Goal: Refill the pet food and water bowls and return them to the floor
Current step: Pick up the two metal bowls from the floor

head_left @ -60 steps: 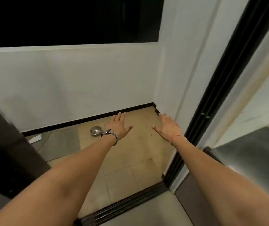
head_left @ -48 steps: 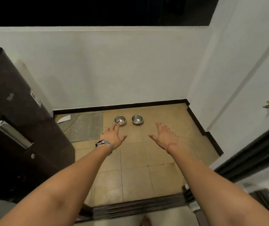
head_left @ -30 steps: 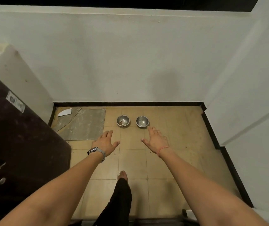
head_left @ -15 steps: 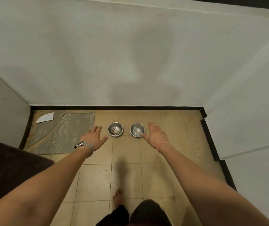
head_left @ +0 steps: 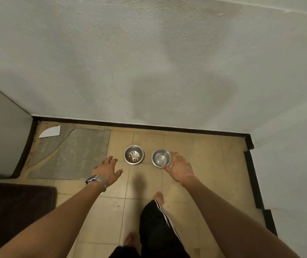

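Two small steel bowls stand side by side on the tan tiled floor near the back wall. The left food bowl (head_left: 134, 154) holds a few brown kibble pieces. The right water bowl (head_left: 160, 158) looks to have a little clear water. My left hand (head_left: 107, 170), with a metal watch on its wrist, hovers open to the lower left of the food bowl. My right hand (head_left: 179, 166) is open too, its fingers overlapping the right edge of the water bowl in the image. Neither hand holds anything.
A patch of bare grey mortar (head_left: 74, 155) with a white tile shard (head_left: 50, 131) lies left of the bowls. A dark door (head_left: 13, 216) stands at lower left. White walls with black skirting (head_left: 167, 128) close in the back and right. My bare feet and dark trousers (head_left: 156, 229) are below.
I have walked through the doorway toward the bowls and the view has tilted down. Both open hands have come nearer the bowls, the right one reaching the water bowl's edge.
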